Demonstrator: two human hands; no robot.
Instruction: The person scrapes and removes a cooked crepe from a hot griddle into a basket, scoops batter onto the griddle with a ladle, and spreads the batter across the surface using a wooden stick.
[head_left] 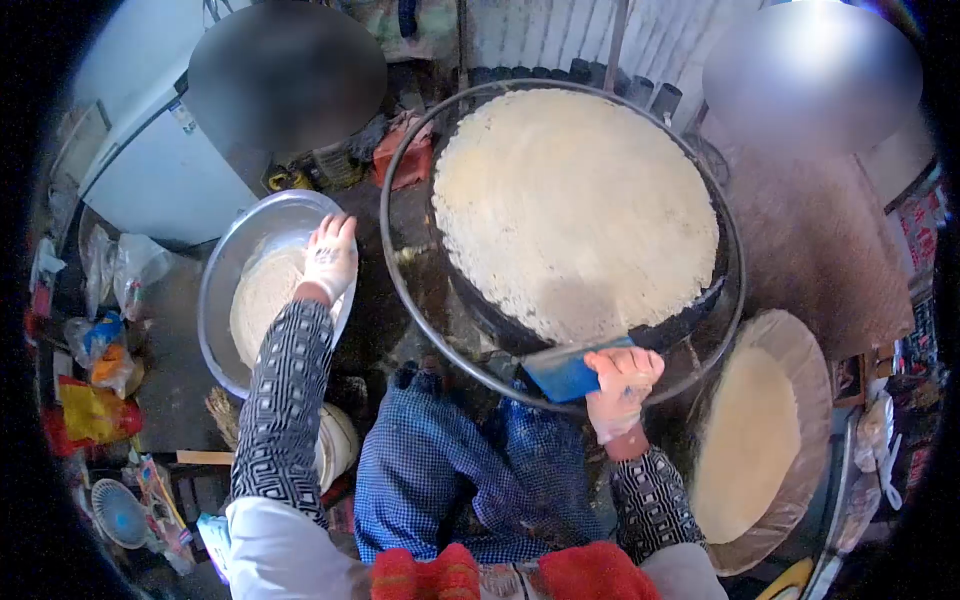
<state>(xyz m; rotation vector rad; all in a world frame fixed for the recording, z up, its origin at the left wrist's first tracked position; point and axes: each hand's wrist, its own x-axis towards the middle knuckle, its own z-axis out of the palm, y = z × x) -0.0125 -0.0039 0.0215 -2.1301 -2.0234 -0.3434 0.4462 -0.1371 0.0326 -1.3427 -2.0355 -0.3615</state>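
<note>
A thin pale sheet of batter (580, 200) covers the large round black griddle, with a metal ring (393, 240) around it. My right hand (624, 388) is closed on a blue scraper (562, 374) at the griddle's near edge. My left hand (330, 258), in a whitish glove, is over the right side of a metal basin (212, 300) that holds pale dough or batter (262, 305). Its fingers point away from me and look close together; what they hold, if anything, is hidden.
At the right, a round lined tray (812, 400) holds a pale flat sheet. A brown mat (815, 250) lies behind it. A white bucket (338, 445) stands below the basin, and a red container (402, 160) sits behind. Plastic bags (140, 265) are at the left.
</note>
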